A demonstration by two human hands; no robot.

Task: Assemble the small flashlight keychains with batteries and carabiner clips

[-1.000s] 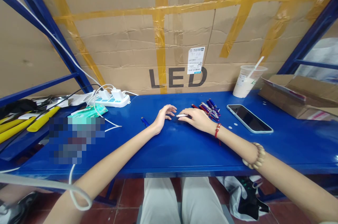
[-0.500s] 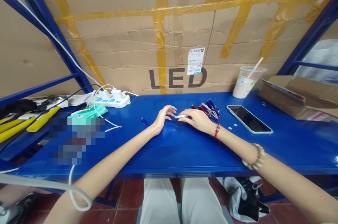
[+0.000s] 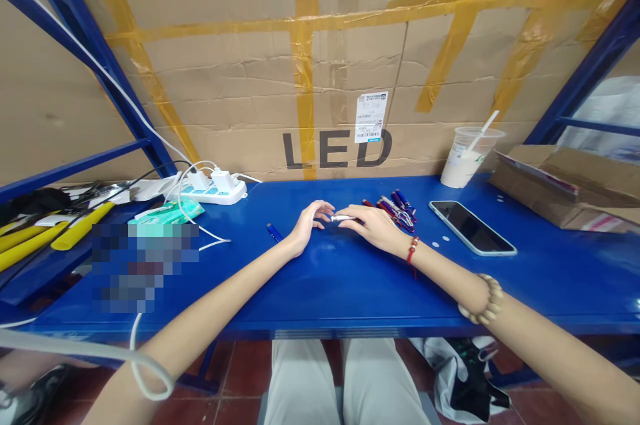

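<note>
My right hand (image 3: 373,223) holds a small white, pen-like item (image 3: 341,217) between thumb and fingers, its tip pointing left. Facing it, my left hand (image 3: 311,223) has curved, parted fingers close to that tip; no object shows in them. Left of my left wrist a blue stick-shaped item (image 3: 274,233) lies on the blue table (image 3: 320,298). Just behind my right hand is a pile of small blue, red and silver items (image 3: 399,206) with metal clips.
A phone (image 3: 473,227), a cup with a straw (image 3: 463,161) and an open cardboard box (image 3: 560,191) stand to the right. On the left are a power strip (image 3: 220,193), white cables, a green packet (image 3: 170,211) and yellow tubes (image 3: 83,226). Cardboard rises behind.
The white item has turned slightly in my right hand, and its dark tip no longer shows. Both hands have stayed almost where they were.
</note>
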